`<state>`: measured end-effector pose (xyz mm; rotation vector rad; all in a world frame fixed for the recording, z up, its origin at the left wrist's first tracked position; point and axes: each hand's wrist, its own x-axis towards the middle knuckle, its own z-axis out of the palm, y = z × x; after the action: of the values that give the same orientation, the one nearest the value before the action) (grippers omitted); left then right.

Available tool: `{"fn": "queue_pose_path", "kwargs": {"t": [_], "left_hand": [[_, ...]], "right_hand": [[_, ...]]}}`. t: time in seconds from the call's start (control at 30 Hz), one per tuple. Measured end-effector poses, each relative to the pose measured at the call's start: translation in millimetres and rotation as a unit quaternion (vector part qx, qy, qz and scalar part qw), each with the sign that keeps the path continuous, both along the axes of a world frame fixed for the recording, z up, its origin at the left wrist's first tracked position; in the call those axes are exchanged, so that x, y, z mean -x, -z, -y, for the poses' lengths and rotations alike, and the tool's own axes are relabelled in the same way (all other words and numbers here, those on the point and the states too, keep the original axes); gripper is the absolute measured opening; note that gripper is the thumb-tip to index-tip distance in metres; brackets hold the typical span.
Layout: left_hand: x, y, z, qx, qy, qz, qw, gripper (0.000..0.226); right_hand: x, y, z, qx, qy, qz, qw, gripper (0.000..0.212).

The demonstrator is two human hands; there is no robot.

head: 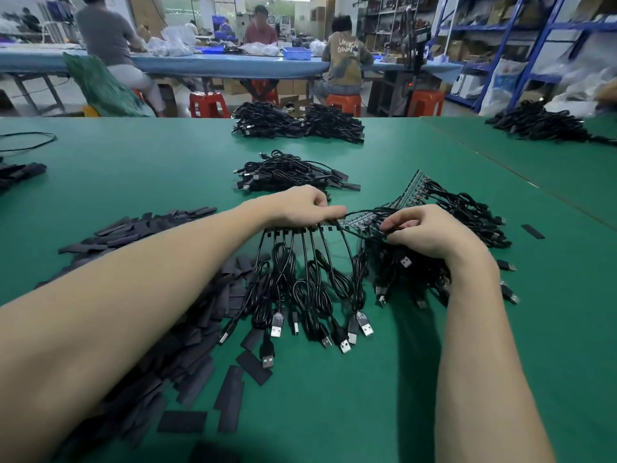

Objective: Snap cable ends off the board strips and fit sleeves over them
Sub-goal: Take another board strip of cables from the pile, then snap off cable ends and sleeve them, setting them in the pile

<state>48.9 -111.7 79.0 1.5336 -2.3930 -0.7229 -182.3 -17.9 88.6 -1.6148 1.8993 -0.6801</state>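
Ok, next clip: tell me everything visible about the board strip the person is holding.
The board strip is a long, thin, dark green circuit panel with rows of small parts along it. It runs from under the left hand, which presses and pinches its near end, past the right hand, whose fingers curl round it and its cables, then curves up and away to the right. Black USB cables hang off its near edge in a row, their plugs lying on the green table.

Red stools (209, 104); blue shelving (507, 45)
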Motion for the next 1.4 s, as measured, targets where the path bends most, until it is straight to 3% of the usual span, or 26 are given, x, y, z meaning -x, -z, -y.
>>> {"fn": "queue_pose_path", "kwargs": {"t": [0.07, 0.13, 0.2, 0.27, 0.37, 0.43, 0.57, 0.7, 0.9, 1.03, 1.13, 1.27, 1.33, 1.4], "left_hand": [[-5, -4, -3, -0.027, -0.005, -0.011, 1.000, 0.058], [-12, -8, -5, -0.078, 0.000, -0.020, 0.997, 0.060], [-20, -12, -9, -0.133, -0.005, -0.010, 0.991, 0.080], [-26, -12, -10, -0.166, -0.010, 0.025, 0.986, 0.088], [-32, -1, -13, -0.177, -0.009, 0.134, 0.975, 0.083], [-33, 9, -15, -0.143, -0.005, 0.167, 0.976, 0.068], [-34, 21, -20, -0.028, -0.016, 0.131, 0.991, 0.041], [-38, 37, -33, 0.038, -0.042, 0.077, 0.995, 0.036], [-40, 49, -41, 0.078, -0.089, 0.028, 0.993, 0.034], [-46, 55, -47, 0.115, -0.118, -0.042, 0.985, 0.027], [-49, 52, -52, 0.126, -0.133, -0.091, 0.979, 0.029], [-47, 37, -57, 0.101, -0.129, -0.153, 0.975, 0.028], [-47, 31, -59, 0.079, -0.117, -0.176, 0.974, 0.026], [-51, 26, -61, 0.043, -0.093, -0.187, 0.977, 0.024]], "right_hand": [[2, 2, -1, 0.007, 0.018, 0.013, 1.000, 0.016], [4, 3, -1, 0.022, 0.055, 0.007, 0.998, 0.029], [6, 2, -3, 0.040, 0.107, -0.027, 0.993, 0.040], [8, -2, -5, 0.038, 0.117, -0.047, 0.991, 0.037], [2, -8, -6, 0.036, 0.070, -0.058, 0.995, 0.025], [-10, -11, -7, 0.047, 0.016, -0.062, 0.997, 0.027], [-37, 0, -5, -0.015, -0.028, -0.117, 0.993, 0.058], [-48, 14, -1, 0.027, 0.050, -0.124, 0.991, 0.037], [-51, -3, 0, 0.064, -0.008, -0.027, 0.998, 0.004], [-52, -20, -4, -0.090, -0.153, -0.056, 0.983, 0.023], [-57, -17, -7, -0.149, -0.180, 0.081, 0.969, 0.029], [-66, -6, 3, -0.042, -0.122, 0.078, 0.989, 0.028], [-73, 3, 9, 0.005, -0.089, 0.155, 0.984, 0.021], [-83, 11, 11, -0.010, -0.089, 0.240, 0.967, 0.017]]}}
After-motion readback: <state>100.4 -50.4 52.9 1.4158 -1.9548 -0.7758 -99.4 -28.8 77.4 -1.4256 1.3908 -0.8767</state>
